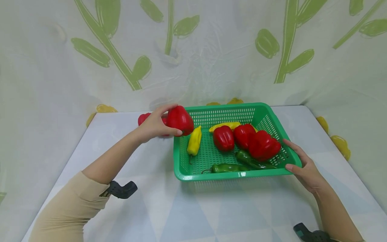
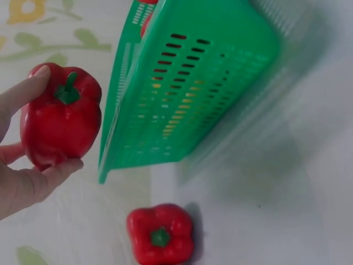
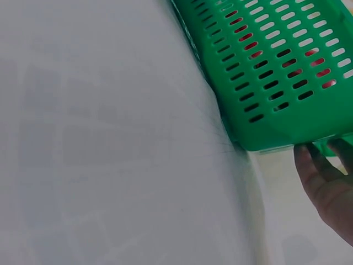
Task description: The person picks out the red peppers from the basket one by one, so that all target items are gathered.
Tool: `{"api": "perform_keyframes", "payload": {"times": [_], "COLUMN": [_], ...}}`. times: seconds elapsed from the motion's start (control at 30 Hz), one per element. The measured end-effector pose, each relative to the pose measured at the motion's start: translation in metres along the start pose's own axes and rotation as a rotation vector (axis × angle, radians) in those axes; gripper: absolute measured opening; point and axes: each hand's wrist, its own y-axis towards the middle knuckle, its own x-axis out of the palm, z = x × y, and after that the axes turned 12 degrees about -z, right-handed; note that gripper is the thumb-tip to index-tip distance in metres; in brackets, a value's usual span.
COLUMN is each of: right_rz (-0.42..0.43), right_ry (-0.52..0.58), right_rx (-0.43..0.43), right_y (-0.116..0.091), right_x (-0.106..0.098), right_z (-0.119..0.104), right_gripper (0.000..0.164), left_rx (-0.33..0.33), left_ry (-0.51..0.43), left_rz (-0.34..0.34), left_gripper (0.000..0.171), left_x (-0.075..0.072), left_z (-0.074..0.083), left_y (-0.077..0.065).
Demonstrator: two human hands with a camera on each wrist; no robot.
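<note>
My left hand [image 1: 153, 126] grips a red bell pepper [image 1: 180, 120] between thumb and fingers, held up at the left rim of a green plastic basket [image 1: 178, 168]. In the left wrist view, the pepper's green stem [image 2: 67, 94] shows. With my right hand [image 1: 305, 169] I hold the basket's right rim near its front corner; in the right wrist view, fingers [image 3: 314, 176] meet that rim. Inside the basket lie several red bell peppers [image 1: 223, 138], long yellow peppers [image 1: 195, 141] and long green peppers [image 1: 229, 168]. Behind my left hand, red peppers [image 1: 143, 118] on the table are partly hidden.
A white table [image 1: 145, 208] with pale blue triangles bears the basket. Below the basket in the left wrist view lies a red bell pepper [image 2: 160, 234]. A pale curtain [image 1: 211, 67] with green leaf prints hangs behind the table. Dark camera mounts [image 1: 122, 190] sit on both forearms.
</note>
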Motion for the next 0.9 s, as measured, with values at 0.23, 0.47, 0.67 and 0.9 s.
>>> {"api": "perform_keyframes", "payload": {"times": [0.23, 0.47, 0.67, 0.9], "right_rz": [0.005, 0.006, 0.003, -0.01], "right_ry": [-0.006, -0.006, -0.008, 0.02], "right_rx": [-0.001, 0.008, 0.004, -0.025], "right_y": [0.0, 0.0, 0.0, 0.0], "right_x": [0.0, 0.0, 0.0, 0.001], "right_z": [0.0, 0.0, 0.0, -0.001], "right_gripper": [0.067, 0.067, 0.067, 0.067], "left_rx": [-0.051, -0.064, -0.076, -0.1], "left_ry": [0.062, 0.069, 0.073, 0.102], "left_rz": [0.053, 0.091, 0.117, 0.177], "left_gripper": [0.092, 0.093, 0.096, 0.099], "left_x": [-0.014, -0.027, -0.036, -0.042], "left_z": [-0.011, -0.024, -0.032, -0.046], "left_y": [-0.008, -0.024, -0.037, -0.048]}}
